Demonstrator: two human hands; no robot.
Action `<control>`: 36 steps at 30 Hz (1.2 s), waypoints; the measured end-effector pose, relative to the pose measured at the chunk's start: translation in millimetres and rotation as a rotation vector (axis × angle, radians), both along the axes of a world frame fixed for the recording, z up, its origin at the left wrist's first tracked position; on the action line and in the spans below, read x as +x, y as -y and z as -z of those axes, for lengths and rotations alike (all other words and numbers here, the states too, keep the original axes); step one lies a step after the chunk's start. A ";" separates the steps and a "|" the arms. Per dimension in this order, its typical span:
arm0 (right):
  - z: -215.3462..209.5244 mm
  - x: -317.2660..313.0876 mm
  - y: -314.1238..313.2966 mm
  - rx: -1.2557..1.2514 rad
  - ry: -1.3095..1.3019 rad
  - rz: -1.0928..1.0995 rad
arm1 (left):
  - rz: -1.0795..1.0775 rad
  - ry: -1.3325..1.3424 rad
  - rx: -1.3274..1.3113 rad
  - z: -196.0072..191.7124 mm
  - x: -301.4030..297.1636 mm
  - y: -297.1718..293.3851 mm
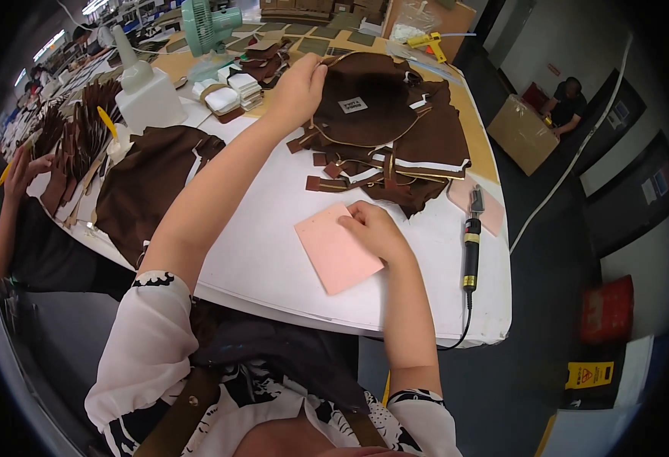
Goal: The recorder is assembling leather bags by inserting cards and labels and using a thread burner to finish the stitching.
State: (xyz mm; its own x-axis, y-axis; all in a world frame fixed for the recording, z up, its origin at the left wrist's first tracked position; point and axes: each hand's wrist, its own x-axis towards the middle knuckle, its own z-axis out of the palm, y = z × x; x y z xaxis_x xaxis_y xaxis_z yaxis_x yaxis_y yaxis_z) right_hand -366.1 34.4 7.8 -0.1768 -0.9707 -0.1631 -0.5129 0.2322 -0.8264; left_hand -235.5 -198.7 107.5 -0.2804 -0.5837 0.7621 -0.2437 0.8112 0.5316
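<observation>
My left hand point(301, 93) reaches across the table, its fingers closed on the edge of a dark brown fabric bag piece point(380, 99) with a zipper around its curved rim and a small grey label. More brown pieces with white strips and reddish-brown tabs point(324, 183) lie beneath it. Nearer to me, my right hand point(376, 232) pinches a pink card point(336, 250) by its upper right side, above the white tabletop. A black soldering-iron-like tool point(471, 251) with a metal tip lies to its right, the tip over another pink sheet point(486, 211).
On the left stand a white squeeze bottle point(148, 95) and a heap of brown fabric point(151, 179). Farther back are a green fan point(209, 27) and a yellow glue gun point(430, 46). Another person's hand point(26, 171) is at the left edge; a person with a carton point(523, 135) is at right.
</observation>
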 end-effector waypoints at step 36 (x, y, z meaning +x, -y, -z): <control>-1.5 131.0 -85.2 -0.508 -0.347 -0.574 | 0.193 1.367 -0.238 55.2 171.0 -184.9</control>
State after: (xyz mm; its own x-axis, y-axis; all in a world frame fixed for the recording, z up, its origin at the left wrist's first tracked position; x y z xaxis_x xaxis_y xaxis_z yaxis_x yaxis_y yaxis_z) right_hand -235.1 119.5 9.3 0.4070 -0.8659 0.2908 -0.6821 -0.4999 -0.5337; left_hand -64.5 -13.7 52.2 -0.9317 -0.3485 -0.1020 -0.3263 0.9268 -0.1862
